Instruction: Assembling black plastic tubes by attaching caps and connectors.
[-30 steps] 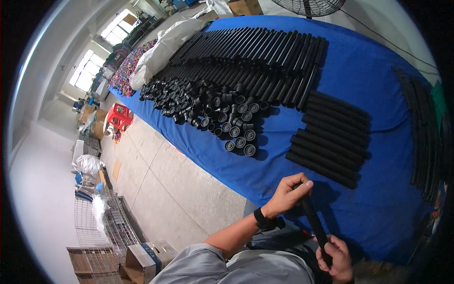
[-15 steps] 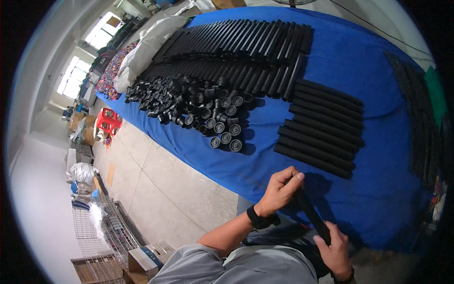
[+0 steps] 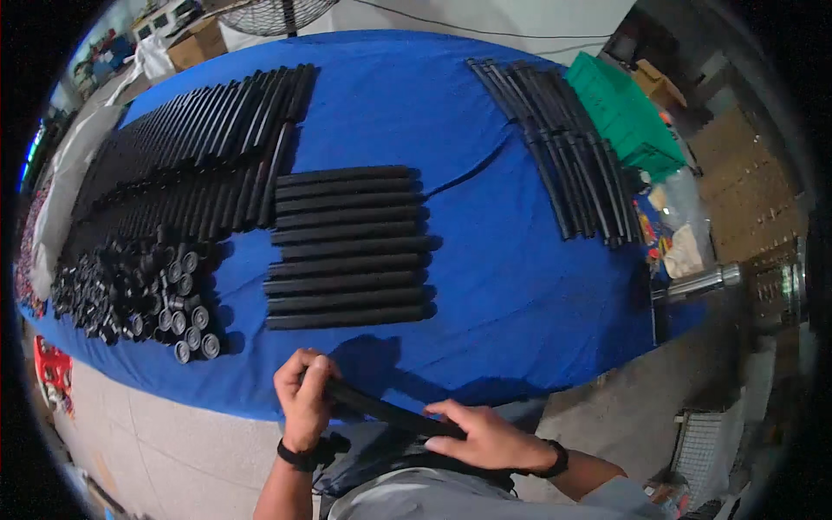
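From my remote post, through the head view: left hand (image 3: pixel 303 394) clamped round one end of a black tube (image 3: pixel 381 409), thumb uppermost. Right hand (image 3: pixel 490 440) closed on the other end, thumb and fingers to either side. Tube slants down toward the right, in front of the person's body, near the edge of the blue cloth (image 3: pixel 503 312). Beyond it I note a stack of dark rods (image 3: pixel 347 251) lying side by side; left of those, a heap of black caps (image 3: pixel 130 290).
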The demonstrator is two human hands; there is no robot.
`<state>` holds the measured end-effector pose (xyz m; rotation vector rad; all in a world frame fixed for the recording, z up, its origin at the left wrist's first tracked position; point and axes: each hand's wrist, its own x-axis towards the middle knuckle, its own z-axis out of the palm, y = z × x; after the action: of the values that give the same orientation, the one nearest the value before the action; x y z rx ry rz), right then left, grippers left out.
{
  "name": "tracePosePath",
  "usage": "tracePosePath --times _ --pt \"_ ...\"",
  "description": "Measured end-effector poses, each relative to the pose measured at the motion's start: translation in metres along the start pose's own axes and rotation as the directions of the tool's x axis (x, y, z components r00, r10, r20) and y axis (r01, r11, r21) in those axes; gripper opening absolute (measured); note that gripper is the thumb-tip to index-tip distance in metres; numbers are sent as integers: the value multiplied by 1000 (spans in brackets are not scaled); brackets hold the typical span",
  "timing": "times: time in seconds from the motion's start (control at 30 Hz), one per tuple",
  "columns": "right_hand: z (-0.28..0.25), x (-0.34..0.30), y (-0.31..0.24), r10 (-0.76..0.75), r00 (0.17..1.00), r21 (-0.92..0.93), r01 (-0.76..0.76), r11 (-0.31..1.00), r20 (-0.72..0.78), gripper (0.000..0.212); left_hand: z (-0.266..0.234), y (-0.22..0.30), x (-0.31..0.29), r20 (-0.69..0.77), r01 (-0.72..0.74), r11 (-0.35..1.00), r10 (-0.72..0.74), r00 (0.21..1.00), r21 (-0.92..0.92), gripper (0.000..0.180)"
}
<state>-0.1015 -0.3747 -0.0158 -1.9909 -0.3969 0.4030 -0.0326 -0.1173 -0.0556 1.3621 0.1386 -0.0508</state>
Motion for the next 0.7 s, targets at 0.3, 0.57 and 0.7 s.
tracePosePath --times 0.3,0.57,0.7 --pt "-22 -3 15 350 673 520 -732 440 651 42 3 1 3 94 -57 994 65 993 -90 20" --pt "-8 1 -2 72 997 18 -73 997 41 39 5 6 0 29 27 1000 -27 999 -4 20" --pt "-1 -5 8 50 996 67 -55 996 69 35 2 -1 2 54 -21 1000 22 998 -9 19"
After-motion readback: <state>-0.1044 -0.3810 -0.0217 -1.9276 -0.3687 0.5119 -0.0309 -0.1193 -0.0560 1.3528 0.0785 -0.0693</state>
